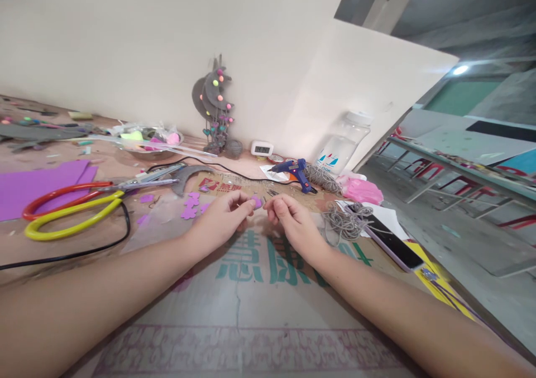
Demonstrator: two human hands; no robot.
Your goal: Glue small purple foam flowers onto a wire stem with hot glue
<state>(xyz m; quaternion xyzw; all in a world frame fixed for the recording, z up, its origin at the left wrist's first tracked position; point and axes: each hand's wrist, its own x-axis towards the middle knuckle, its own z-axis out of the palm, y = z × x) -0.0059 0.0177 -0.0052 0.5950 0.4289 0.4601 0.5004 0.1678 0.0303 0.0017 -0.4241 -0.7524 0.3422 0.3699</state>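
The purple piece sits pinched at the left hand's fingertips, on the side facing the right hand, whose thumb and finger close together just beside it (around what, I cannot tell), both hands above the cardboard.

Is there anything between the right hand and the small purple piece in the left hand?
Nothing visible: only a narrow gap separates the right hand from the small purple piece in the left hand. The blue glue gun lies farther back.

The left grip partly hides a purple piece (blurred, too).
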